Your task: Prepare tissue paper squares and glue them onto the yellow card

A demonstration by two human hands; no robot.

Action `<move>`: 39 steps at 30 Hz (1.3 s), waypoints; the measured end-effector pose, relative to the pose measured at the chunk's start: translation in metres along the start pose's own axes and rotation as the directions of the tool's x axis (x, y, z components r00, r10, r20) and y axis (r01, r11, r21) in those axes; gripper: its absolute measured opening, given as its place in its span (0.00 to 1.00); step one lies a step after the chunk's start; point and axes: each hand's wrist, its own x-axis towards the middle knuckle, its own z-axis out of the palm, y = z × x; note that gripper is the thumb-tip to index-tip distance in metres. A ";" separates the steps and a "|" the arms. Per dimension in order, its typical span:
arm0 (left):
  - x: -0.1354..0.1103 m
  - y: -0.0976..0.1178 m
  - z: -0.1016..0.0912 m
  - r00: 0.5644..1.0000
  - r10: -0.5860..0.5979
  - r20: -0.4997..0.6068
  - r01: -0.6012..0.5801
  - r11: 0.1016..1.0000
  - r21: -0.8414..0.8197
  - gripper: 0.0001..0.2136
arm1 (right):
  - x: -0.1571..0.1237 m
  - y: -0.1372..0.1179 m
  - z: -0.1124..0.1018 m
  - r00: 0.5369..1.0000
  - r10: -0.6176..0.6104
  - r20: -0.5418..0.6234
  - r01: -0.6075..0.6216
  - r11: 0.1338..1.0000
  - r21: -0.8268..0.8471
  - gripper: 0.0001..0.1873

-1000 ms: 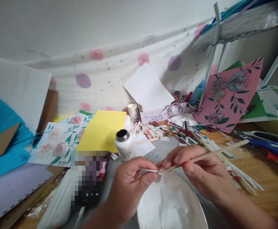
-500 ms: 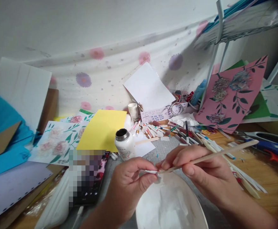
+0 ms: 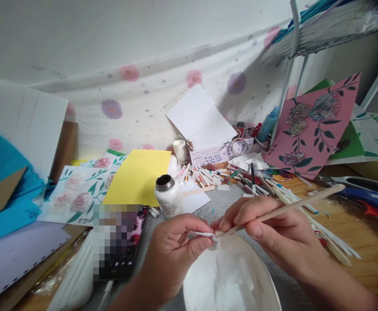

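Between the thumb and fingers of my left hand (image 3: 182, 246) a small piece of white paper (image 3: 201, 233) is pinched. My right hand (image 3: 273, 229) grips a thin wooden stick (image 3: 295, 205) that slants up to the right. The stick's lower end meets the white paper at my left fingertips, and my right fingertips are close beside it. Below both hands is a white bowl (image 3: 230, 280) with whitish wet-looking smears inside. What exactly happens at the fingertips is partly hidden by the fingers.
An uncapped white bottle (image 3: 168, 196) stands behind my left hand, near a phone (image 3: 124, 259) and a yellow sheet (image 3: 140, 177). Several markers (image 3: 208, 175) lie scattered at the back. Scissors (image 3: 354, 181) lie at right, below a pink flower picture (image 3: 315, 125).
The view has shifted very slightly. Both hands keep their hold on the paper and the stick, with only a small tilt of the paper at my left fingertips.
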 end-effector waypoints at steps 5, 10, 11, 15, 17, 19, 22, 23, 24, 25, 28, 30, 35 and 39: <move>0.000 0.000 0.000 1.000 0.000 0.007 0.000 1.000 0.003 0.04 | 0.000 0.000 0.000 1.000 0.005 0.004 -0.005 1.000 -0.008 0.07; 0.000 -0.001 -0.001 1.000 -0.015 -0.005 0.015 1.000 -0.010 0.04 | -0.001 -0.001 0.000 1.000 0.011 0.006 -0.011 1.000 -0.027 0.07; 0.000 0.000 -0.001 1.000 -0.016 -0.012 0.016 1.000 -0.009 0.04 | -0.001 -0.002 0.001 1.000 0.008 0.006 -0.008 0.999 -0.035 0.07; -0.002 0.000 -0.002 0.999 -0.039 -0.007 0.039 0.998 -0.044 0.06 | -0.001 -0.002 0.001 1.000 0.003 0.025 -0.002 1.000 -0.031 0.07; -0.002 -0.001 -0.002 0.998 -0.060 0.017 0.061 0.994 -0.086 0.07 | -0.001 -0.001 0.001 0.999 0.011 0.039 -0.010 1.000 -0.008 0.07; -0.003 -0.003 -0.001 0.997 -0.074 0.033 0.077 0.991 -0.110 0.09 | -0.002 0.000 0.001 0.998 0.026 0.049 -0.026 1.000 -0.001 0.07; -0.004 -0.007 -0.001 0.999 -0.041 0.017 0.042 0.997 -0.064 0.08 | -0.003 0.001 0.000 0.999 0.024 0.045 -0.022 0.999 -0.036 0.07; -0.004 -0.009 -0.002 1.000 -0.012 0.005 0.012 1.000 -0.027 0.08 | -0.004 0.001 0.000 0.999 0.016 0.045 -0.013 0.999 -0.052 0.08; -0.004 -0.011 -0.002 0.999 0.031 -0.009 -0.031 0.999 0.015 0.09 | -0.004 0.001 0.000 0.999 0.005 0.046 -0.002 0.998 -0.069 0.08; -0.004 -0.012 -0.003 0.996 0.088 -0.034 -0.085 0.995 0.060 0.09 | -0.004 0.001 0.000 0.999 -0.004 0.049 0.008 0.996 -0.088 0.08; -0.005 -0.013 -0.007 0.929 0.329 -0.168 -0.296 0.936 0.193 0.06 | -0.003 0.001 0.001 0.998 -0.036 0.049 0.043 0.990 -0.135 0.08; -0.007 -0.011 -0.009 0.881 0.453 -0.139 -0.405 0.872 0.277 0.05 | -0.002 0.001 0.002 0.997 -0.066 0.041 0.072 0.983 -0.169 0.08; -0.010 -0.007 -0.006 0.892 0.436 0.118 -0.445 0.804 0.393 0.04 | -0.001 -0.001 0.006 0.990 -0.118 0.071 0.132 0.961 -0.244 0.09; -0.008 -0.012 -0.002 0.960 0.275 0.052 -0.272 0.869 0.413 0.06 | -0.001 0.000 0.008 0.983 -0.135 0.125 0.168 0.935 -0.311 0.12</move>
